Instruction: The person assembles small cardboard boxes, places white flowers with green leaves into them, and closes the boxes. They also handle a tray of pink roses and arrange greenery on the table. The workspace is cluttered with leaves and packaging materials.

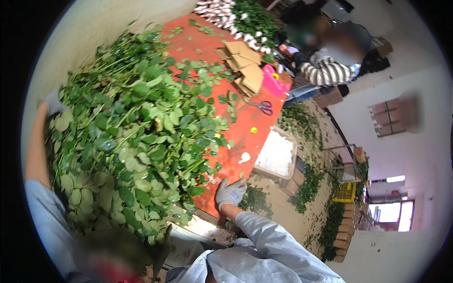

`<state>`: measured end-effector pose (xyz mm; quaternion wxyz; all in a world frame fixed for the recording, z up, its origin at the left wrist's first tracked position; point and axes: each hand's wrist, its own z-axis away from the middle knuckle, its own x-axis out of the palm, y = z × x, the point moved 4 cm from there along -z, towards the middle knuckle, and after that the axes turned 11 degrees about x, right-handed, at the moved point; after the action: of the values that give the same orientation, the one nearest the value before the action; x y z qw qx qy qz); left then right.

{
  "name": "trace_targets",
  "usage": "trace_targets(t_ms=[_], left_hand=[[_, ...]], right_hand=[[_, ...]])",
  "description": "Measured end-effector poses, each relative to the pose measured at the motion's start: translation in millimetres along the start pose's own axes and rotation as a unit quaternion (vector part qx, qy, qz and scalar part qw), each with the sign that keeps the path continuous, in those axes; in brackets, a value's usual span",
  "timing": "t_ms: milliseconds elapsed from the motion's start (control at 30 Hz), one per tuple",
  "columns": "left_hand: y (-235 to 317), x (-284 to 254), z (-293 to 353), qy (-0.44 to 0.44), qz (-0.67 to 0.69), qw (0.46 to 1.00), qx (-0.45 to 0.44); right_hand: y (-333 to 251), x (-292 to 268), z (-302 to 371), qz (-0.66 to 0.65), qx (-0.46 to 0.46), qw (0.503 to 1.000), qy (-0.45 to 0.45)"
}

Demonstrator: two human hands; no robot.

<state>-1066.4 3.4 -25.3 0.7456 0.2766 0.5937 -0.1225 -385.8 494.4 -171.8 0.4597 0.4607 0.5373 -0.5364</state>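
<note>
A large heap of cut leafy green stems (pixel 137 127) covers the left side of the red tabletop (pixel 240 125). My left hand (pixel 55 104), in a pale glove, is at the heap's far left edge beside the wall; leaves hide its fingers. On the table's near right edge rests my right hand (pixel 231 192), gloved in light grey, thumb apart from the fingers and nothing visible in it. Farther along the table lie scissors (pixel 265 107) with dark blue handles. A small white scrap (pixel 244 157) lies just beyond my right hand.
Folded cardboard pieces (pixel 245 66) and a bright pink object (pixel 273 82) lie farther back. White-wrapped flower bunches (pixel 219 16) fill the far end. A person in a striped sleeve (pixel 325 70) works there. A crate with white contents (pixel 276 153) stands right of the table; leaves litter the floor.
</note>
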Motion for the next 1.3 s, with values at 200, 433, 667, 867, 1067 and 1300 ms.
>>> trace_targets(t_ms=[200,433,667,867,1067,1300], left_hand=[[-39.9,-52.2,46.1,0.043,-0.075,0.996,0.004],[73.2,-47.6,111.6,-0.019,0.03,0.998,-0.051],[114.5,-40.6,187.0,-0.047,0.007,0.995,-0.09],[121.4,42.5,199.9,-0.088,-0.149,0.974,-0.142],[125.4,-30.3,234.6,0.135,0.059,0.989,-0.032],[158.4,-36.5,391.3,0.259,0.035,0.965,-0.014]], right_hand=[[-21.8,-6.2,4.3,-0.014,-0.009,0.997,-0.078],[0.2,-1.6,-0.1,-0.014,0.027,0.999,-0.03],[0.8,-6.8,0.5,-0.002,0.036,0.999,-0.036],[9.0,-15.3,-4.3,0.001,0.051,0.998,-0.027],[10.5,-20.5,-7.3,0.004,0.044,0.998,-0.053],[1.0,-17.1,-4.9,-0.019,0.036,0.998,-0.045]])
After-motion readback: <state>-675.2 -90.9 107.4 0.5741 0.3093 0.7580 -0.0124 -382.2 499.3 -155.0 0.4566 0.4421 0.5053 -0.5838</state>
